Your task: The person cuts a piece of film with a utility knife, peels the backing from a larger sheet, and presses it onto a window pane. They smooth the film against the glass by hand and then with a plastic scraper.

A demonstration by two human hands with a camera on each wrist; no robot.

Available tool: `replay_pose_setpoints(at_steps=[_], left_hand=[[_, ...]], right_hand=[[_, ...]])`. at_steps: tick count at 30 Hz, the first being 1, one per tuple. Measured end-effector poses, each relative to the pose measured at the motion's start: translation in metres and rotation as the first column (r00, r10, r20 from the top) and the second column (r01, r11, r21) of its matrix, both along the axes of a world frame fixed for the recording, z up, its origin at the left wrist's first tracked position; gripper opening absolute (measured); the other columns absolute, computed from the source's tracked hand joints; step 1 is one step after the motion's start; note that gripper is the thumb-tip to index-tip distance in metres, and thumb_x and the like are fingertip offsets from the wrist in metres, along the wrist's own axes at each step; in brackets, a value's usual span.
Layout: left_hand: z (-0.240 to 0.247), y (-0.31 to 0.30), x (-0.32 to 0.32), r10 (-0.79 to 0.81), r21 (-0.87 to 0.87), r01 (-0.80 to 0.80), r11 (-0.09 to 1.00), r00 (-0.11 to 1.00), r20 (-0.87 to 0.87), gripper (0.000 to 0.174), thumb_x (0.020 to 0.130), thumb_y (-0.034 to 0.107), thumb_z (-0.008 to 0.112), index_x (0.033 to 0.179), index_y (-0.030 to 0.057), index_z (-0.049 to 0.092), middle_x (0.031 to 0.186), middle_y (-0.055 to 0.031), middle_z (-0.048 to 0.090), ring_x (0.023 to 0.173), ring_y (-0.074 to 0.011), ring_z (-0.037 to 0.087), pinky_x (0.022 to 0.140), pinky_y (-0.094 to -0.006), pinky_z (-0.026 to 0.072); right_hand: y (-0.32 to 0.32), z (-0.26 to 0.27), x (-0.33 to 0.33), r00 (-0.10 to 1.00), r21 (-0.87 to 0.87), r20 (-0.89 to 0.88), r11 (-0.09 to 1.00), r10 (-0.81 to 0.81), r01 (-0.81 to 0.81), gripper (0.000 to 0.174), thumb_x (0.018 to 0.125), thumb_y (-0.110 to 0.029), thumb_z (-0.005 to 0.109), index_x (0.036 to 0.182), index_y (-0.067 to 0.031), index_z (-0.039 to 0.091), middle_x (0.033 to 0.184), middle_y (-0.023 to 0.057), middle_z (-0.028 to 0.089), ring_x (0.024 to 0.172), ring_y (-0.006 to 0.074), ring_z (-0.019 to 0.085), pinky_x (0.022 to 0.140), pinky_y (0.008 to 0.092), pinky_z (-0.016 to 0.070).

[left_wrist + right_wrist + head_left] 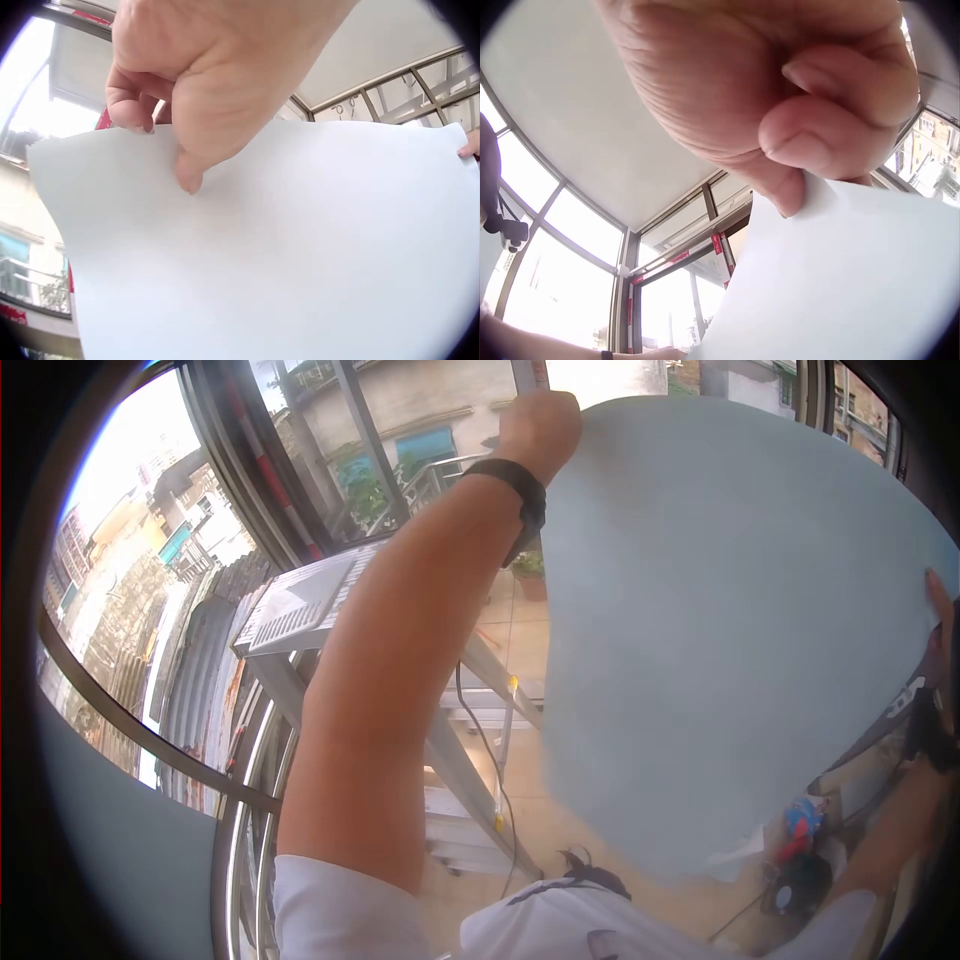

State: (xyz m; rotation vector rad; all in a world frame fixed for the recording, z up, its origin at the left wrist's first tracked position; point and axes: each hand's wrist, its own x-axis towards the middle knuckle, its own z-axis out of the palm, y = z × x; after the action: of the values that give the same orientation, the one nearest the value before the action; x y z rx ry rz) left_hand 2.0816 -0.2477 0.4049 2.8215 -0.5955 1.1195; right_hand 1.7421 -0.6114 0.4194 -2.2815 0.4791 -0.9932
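So I'm standing here watching someone manage a big pale sheet, and both hands are on it. The left hand is up high, pinching the top edge a little in from the corner: left thumb against the near face, a couple of bent fingers tucked over behind. Barely any gap in that grip, just the sheet. The right hand is well apart from it, over at the far edge, with a corner nipped between the right thumb and curled fingers.

The sheet hangs below the left hand and spreads across to the right one, bowing a bit along the way (it looks bluish from the head camera and almost white from the wrists, so don't quote me on colour).

Just behind the left hand there's a black strap round the wrist. Below and left of that hand stands a stepladder, partly behind the forearm, with a dark cable running down by it. A potted plant peeks out under the left wrist. Further left, beyond the glass, there's corrugated roofing. Below the right hand sits something red and blue; can't tell what.
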Motion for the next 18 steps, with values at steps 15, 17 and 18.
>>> replay_pose_setpoints(at_steps=[15, 17, 18], left_hand=[[0.181, 0.348, -0.074, 0.298, -0.436, -0.124, 0.891, 0.885, 0.359, 0.042, 0.09, 0.038, 0.071, 0.1, -0.0033, 0.073, 0.085, -0.016, 0.074, 0.072, -0.0318, 0.068, 0.071, -0.0416, 0.0533], [0.18, 0.408, -0.088, 0.316, -0.195, -0.25, 0.948, 0.798, 0.514, 0.03, 0.092, 0.029, 0.065, 0.106, 0.0033, 0.071, 0.086, -0.0143, 0.073, 0.075, -0.0299, 0.069, 0.071, -0.0398, 0.0545], [0.18, 0.442, -0.097, 0.283, 0.033, -0.402, 0.915, 0.698, 0.658, 0.024, 0.094, 0.02, 0.059, 0.112, 0.0099, 0.07, 0.087, -0.0127, 0.072, 0.078, -0.028, 0.069, 0.07, -0.038, 0.0557]], right_hand=[[0.325, 0.103, 0.068, 0.89, -0.095, 0.421, 0.985, 0.174, -0.147, 0.049, 0.094, -0.03, 0.069, 0.117, 0.0121, 0.059, 0.081, 0.0192, 0.069, 0.063, 0.0208, 0.064, 0.058, 0.0268, 0.0469], [0.351, 0.097, 0.061, 0.883, -0.081, 0.429, 0.982, 0.19, -0.173, 0.047, 0.094, -0.029, 0.068, 0.117, 0.0107, 0.059, 0.081, 0.0181, 0.069, 0.064, 0.0201, 0.064, 0.059, 0.0266, 0.0467], [0.362, 0.095, 0.054, 0.878, -0.073, 0.437, 0.98, 0.196, -0.183, 0.046, 0.094, -0.029, 0.068, 0.117, 0.01, 0.06, 0.082, 0.0175, 0.069, 0.065, 0.0198, 0.064, 0.059, 0.0265, 0.0466]])
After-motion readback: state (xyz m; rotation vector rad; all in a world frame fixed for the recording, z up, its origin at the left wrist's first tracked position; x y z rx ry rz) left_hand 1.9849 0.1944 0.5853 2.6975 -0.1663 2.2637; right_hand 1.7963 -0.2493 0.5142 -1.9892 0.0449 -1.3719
